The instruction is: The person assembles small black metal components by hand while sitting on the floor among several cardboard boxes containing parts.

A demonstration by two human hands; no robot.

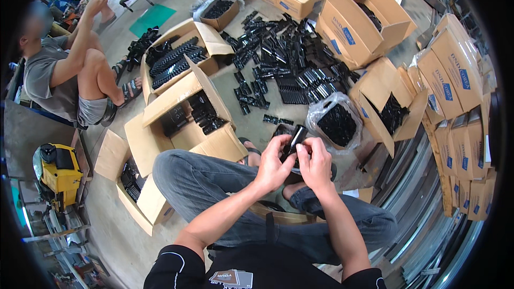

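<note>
Between my knees, both hands hold a glossy black plastic part (295, 140), tilted upward. My left hand (274, 165) is closed around its left side. My right hand (316, 165) grips it from the right, with the thumb pressed against it. The part's lower end is hidden by my fingers. Just beyond my hands lies a single black part (277, 120) on the floor. To the right stands a clear plastic bag (315, 123) full of small black pieces. Farther out spreads a large pile of black parts (289, 48).
Left of me stand open cardboard boxes (134, 142) holding rows of black parts. More boxes (342, 5) stand at the back, and stacked cartons (447, 75) at the right. Long metal strips (412, 203) lie at lower right. Another person (59, 80) sits at the left near a yellow machine (59, 174).
</note>
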